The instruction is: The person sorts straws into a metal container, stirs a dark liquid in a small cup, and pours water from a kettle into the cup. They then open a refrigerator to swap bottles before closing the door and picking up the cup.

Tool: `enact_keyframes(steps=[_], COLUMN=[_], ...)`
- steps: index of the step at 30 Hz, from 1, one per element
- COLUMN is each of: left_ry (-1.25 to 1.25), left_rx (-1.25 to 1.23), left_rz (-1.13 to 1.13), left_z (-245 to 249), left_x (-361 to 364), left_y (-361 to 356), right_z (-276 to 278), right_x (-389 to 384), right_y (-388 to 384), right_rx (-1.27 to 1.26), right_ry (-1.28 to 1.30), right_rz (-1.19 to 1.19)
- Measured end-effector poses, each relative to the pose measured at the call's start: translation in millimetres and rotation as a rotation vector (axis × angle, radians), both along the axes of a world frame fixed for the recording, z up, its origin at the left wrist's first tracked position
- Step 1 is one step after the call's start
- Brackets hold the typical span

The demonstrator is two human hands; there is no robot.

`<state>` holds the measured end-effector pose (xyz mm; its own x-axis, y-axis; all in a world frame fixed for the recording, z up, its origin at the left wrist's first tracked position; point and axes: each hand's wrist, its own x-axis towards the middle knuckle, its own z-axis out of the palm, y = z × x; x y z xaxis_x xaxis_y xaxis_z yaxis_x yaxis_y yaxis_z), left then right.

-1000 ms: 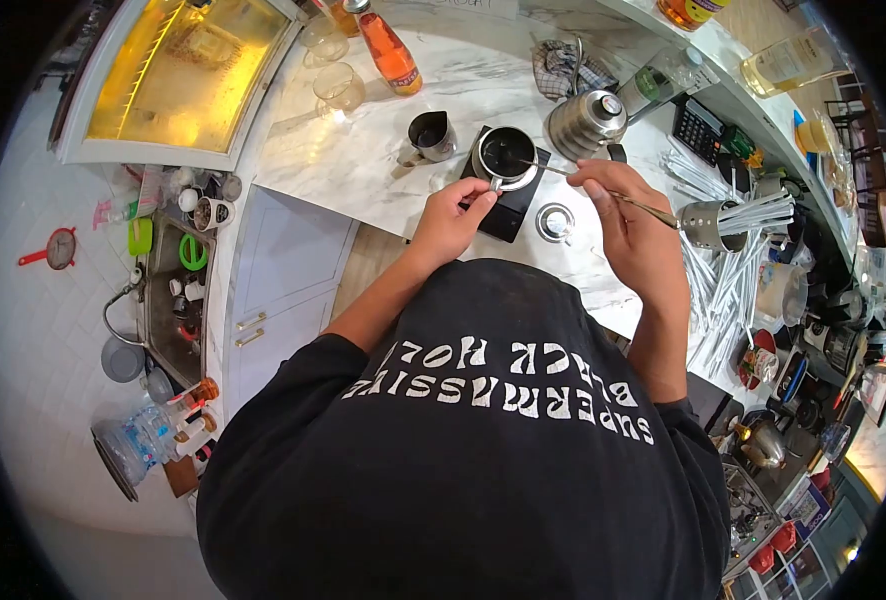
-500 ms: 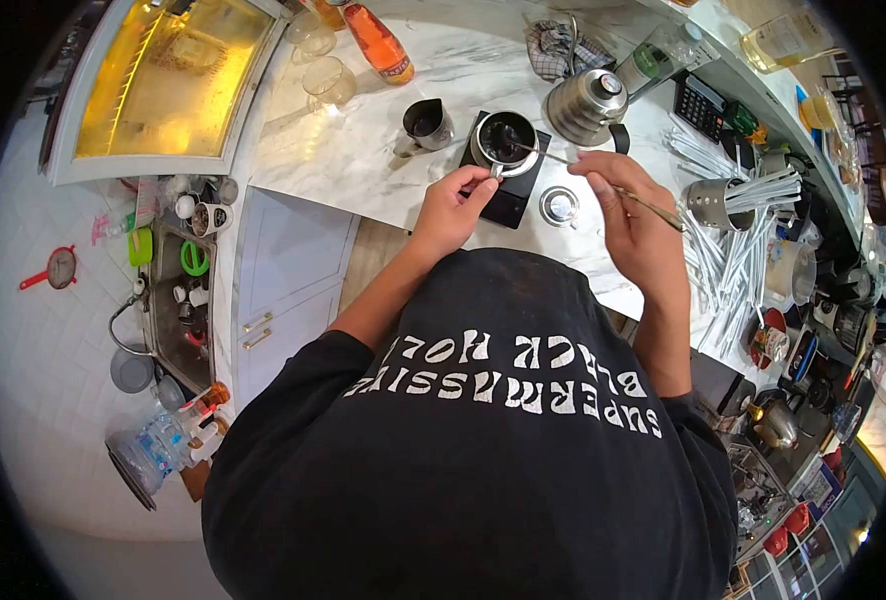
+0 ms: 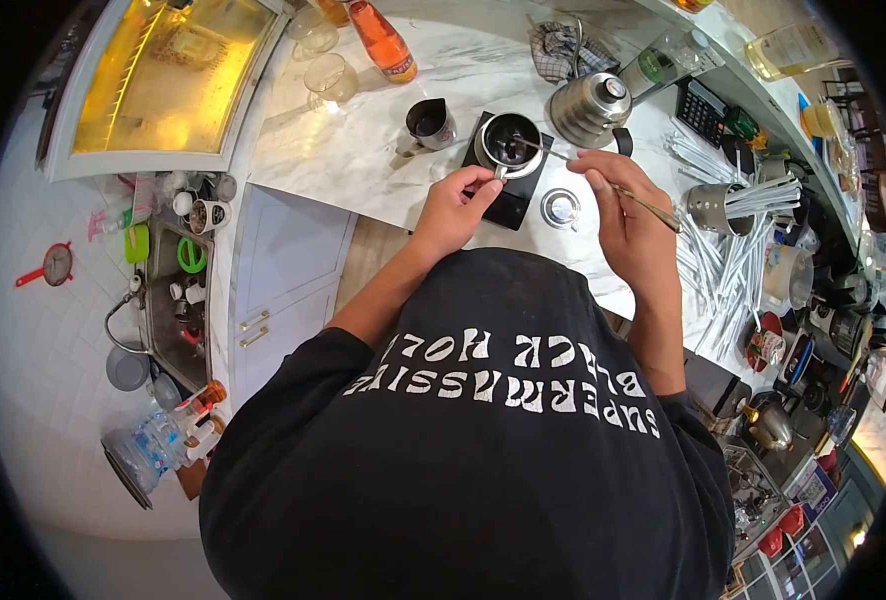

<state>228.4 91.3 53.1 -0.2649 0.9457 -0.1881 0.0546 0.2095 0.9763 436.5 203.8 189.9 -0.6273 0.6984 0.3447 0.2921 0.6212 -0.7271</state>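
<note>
A metal cup point(image 3: 534, 163) with dark contents stands on a black scale point(image 3: 508, 207). My left hand point(image 3: 453, 208) is closed on the cup's handle at the near side. In my right hand point(image 3: 628, 205) is a long thin spoon point(image 3: 653, 210), held slantwise with its far end down in the cup. A round metal lid point(image 3: 560, 208) with a knob lies on the counter between the scale and my right hand. To the left of the scale stands a small pitcher point(image 3: 430, 125) holding dark liquid. Behind the lid is a steel kettle point(image 3: 590, 108).
Paper-wrapped straws point(image 3: 728, 265) are strewn to the right, around a metal holder point(image 3: 713, 207). At the back stand an orange bottle point(image 3: 383, 42), a glass point(image 3: 331, 80) and a clear bottle point(image 3: 663, 58). A calculator point(image 3: 701, 112) lies back right. A sink point(image 3: 175, 300) is at left.
The spoon's end has shifted slightly within the cup, and my right hand has moved a little. My left hand keeps its hold on the handle. The whole view has shifted slightly.
</note>
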Motion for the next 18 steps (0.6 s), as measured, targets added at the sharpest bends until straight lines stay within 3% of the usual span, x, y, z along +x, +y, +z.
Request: enact_keyframes(steps=[18], left_ry=[0.021], left_rx=[0.035], left_rz=[0.046], left_z=[-4.7], left_x=[1.2], left_y=[-2.3], right_z=[-3.9], right_x=[4.6], right_y=[-5.6], right_rx=[-0.004], right_ry=[0.014], right_rz=[-0.035])
